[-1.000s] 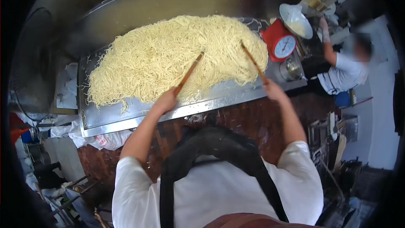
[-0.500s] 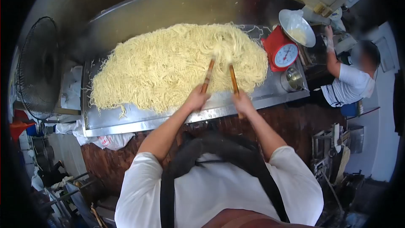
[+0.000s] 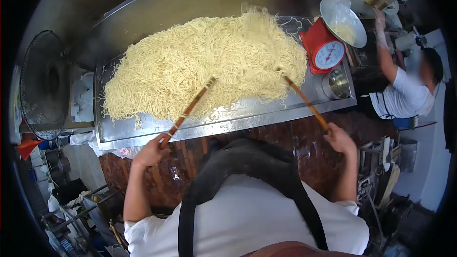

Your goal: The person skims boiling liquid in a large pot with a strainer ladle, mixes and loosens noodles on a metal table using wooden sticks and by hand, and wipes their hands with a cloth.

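Note:
A large heap of pale yellow noodles (image 3: 190, 66) covers most of the metal table (image 3: 228, 123). My left hand (image 3: 151, 151) is closed around the lower end of a brown wooden stick (image 3: 193, 104), whose far tip touches the near side of the heap. In my right hand (image 3: 342, 139) is a second wooden stick (image 3: 308, 103); its tip meets the noodles near their right end. The two sticks slant apart toward me. A few noodle strands cling to the left stick. At the back, some noodles are blurred by motion.
A red dial scale (image 3: 323, 50) with a metal pan (image 3: 342, 23) stands at the table's right end, beside a steel bowl (image 3: 337, 84). A large fan (image 3: 44, 85) is at the left. Another person (image 3: 407, 83) works on the right. The brown floor (image 3: 304, 162) looks wet.
My hands have drawn back toward me and spread wide apart. Both sticks have come out of the middle of the heap, and the noodles at the back right have been thrown up and backward.

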The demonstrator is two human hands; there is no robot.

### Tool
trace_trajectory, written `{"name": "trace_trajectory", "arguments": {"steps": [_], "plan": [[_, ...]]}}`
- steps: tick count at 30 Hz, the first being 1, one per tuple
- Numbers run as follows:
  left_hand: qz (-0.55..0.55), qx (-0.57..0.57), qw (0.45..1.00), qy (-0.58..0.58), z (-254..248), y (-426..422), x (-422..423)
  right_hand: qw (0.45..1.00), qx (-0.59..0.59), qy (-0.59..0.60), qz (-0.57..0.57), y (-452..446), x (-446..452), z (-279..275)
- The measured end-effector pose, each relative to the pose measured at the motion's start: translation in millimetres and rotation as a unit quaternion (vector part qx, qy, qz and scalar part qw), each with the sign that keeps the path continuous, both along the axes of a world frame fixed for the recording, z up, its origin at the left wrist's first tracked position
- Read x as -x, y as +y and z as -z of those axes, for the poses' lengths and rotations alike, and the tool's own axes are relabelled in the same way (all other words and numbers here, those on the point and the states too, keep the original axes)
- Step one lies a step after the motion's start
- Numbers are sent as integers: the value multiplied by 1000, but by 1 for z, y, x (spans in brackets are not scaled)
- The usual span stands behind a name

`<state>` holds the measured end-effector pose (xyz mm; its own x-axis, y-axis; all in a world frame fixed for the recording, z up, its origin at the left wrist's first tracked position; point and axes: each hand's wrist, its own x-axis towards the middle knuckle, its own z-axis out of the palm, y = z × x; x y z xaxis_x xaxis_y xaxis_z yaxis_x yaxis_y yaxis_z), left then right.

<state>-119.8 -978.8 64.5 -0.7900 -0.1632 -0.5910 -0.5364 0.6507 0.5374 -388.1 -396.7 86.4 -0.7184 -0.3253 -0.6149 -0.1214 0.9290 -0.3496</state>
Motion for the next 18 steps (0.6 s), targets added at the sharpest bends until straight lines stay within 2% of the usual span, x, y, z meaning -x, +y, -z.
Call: {"name": "trace_trajectory", "arguments": {"steps": [1,2,3,4,6,9,11,12,14,15,16,17,18], "plan": [[0,8,1000,-20,18,17,10,996,69,48,-42,16,4,69],[13,13,1000,14,47,29,30,993,113,28,-26,-7,6,101],[24,18,998,46,76,41,58,983,177,33,37,-31,6,151],[14,-10,998,66,94,58,91,960,274,61,2,-57,12,188],[6,-98,987,125,117,88,148,968,196,-99,121,-131,24,136],[-85,-210,971,78,51,90,147,963,261,17,69,-123,23,103],[-87,-242,965,43,40,72,115,948,290,130,-14,-91,19,69],[-90,-255,963,17,38,57,102,965,238,110,-11,-72,20,55],[-41,-166,982,81,84,0,59,987,135,77,-26,-31,31,26],[-45,-127,991,0,61,-21,49,994,83,60,-45,-15,37,7],[1,-32,999,-40,3,-23,52,998,5,61,-27,-9,40,-21],[40,-6,997,-59,-23,-39,47,995,-75,59,-10,-4,41,-51],[68,60,992,-92,-62,-45,49,993,-89,68,-22,7,47,-74]]}}
